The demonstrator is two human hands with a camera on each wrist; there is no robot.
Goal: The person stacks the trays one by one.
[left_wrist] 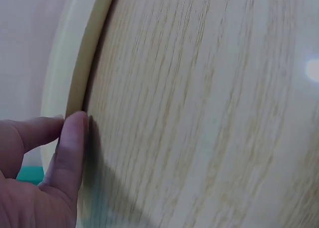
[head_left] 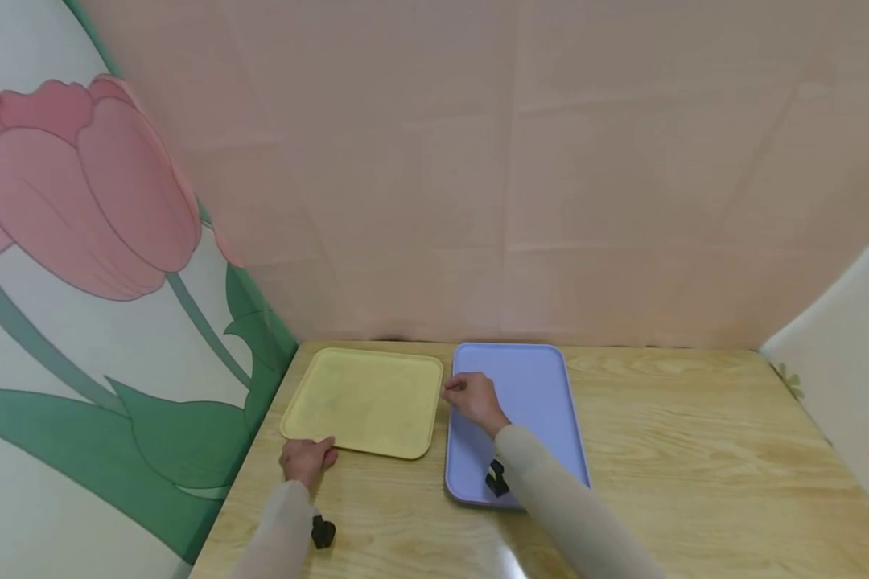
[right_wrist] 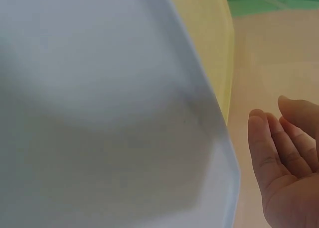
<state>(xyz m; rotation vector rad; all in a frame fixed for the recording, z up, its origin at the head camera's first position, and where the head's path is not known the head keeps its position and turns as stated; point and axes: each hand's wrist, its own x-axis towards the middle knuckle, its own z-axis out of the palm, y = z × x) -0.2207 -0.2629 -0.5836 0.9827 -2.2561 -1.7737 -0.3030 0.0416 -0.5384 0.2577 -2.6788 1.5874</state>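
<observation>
A yellow rectangular tray point(head_left: 365, 402) lies flat toward the left of the table. My left hand point(head_left: 307, 461) is at its near left corner; the left wrist view shows thumb and index finger pinching the tray's rim point(left_wrist: 76, 63). To the right, a blue-violet tray point(head_left: 529, 390) lies lengthwise, a narrow gap separating the two. Over its left side hovers my right hand point(head_left: 476, 400), fingertips close to the yellow tray's right edge. In the right wrist view that hand's fingers point(right_wrist: 264, 148) are loosely bent, thumb apart from them, with nothing held.
The wooden table point(head_left: 695, 434) stretches right of the trays. Behind it rises a pinkish cloth backdrop point(head_left: 507, 177). A tulip-printed panel point(head_left: 87, 201) borders the left side, and a white floral sheet point(head_left: 850, 362) borders the right. Each wrist carries a small black device point(head_left: 323, 532).
</observation>
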